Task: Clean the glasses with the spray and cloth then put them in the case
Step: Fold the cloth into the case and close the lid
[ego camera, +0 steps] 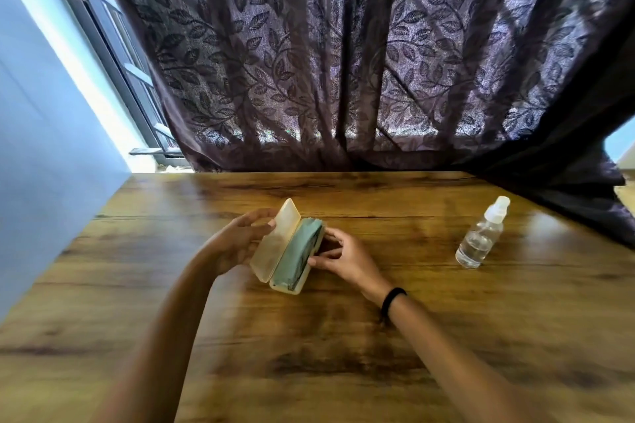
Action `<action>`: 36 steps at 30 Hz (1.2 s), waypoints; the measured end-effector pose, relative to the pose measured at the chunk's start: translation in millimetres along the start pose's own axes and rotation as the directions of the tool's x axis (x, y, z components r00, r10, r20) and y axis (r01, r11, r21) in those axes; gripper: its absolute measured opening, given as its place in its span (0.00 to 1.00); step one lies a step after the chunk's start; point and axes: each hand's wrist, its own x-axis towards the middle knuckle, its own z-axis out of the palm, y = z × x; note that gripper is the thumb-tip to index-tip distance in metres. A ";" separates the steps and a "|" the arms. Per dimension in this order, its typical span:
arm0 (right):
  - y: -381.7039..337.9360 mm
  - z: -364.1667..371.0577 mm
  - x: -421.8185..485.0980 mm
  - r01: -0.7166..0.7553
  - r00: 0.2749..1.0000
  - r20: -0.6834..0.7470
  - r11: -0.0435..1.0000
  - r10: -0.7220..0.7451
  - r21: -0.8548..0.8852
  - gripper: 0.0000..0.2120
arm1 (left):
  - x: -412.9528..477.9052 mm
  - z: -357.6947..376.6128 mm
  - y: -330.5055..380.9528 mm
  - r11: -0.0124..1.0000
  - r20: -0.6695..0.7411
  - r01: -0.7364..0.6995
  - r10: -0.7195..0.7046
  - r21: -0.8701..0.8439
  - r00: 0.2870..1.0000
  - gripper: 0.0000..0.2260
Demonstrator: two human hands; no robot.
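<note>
The task looks to be at one of its two ends, and which one cannot be told. The case (275,247) stands open between the two hands, with the cloth (298,247) and a dark shape that is probably the glasses (312,245) lying inside. That fits either a start, with nothing yet taken out, or a finish, with only the lid left to close. No cleaning is under way: nothing is being wiped, and the spray bottle (481,237) stands upright and untouched, well off to the outer side of the right hand (347,261). Counted from the biggest down, there is one patterned curtain (343,45) hanging beyond both hands and one wooden table (343,354) under them. Next come the two hands. The left hand (240,244) has its fingers curled over the raised lid's outer edge and its thumb against it, holding the lid up. The right hand pinches the far side of the base between thumb and bent fingers. After them come one cream case, one clear spray bottle, one green cloth filling the base just beside the right fingertips, and what seems to be one pair of glasses tucked along the cloth's edge nearest the right hand. Last is one dark band (392,300) on the right wrist.
</note>
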 end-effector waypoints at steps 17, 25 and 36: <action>5.0 3.0 4.6 -0.073 0.984 0.177 0.929 0.009 0.363 0.41 | 11.7 62.3 -7.7 0.723 -0.335 -0.052 0.381 0.689 0.862 0.32; 7.4 5.3 11.0 -0.097 0.980 0.198 0.920 0.022 0.379 0.38 | 6.4 69.3 -9.2 0.633 -0.326 -0.052 0.466 0.772 0.823 0.32; -4.5 -5.1 -1.7 -0.067 0.991 0.128 0.957 0.032 0.283 0.32 | 7.4 76.0 -9.6 0.511 -0.320 0.029 0.492 0.859 0.810 0.32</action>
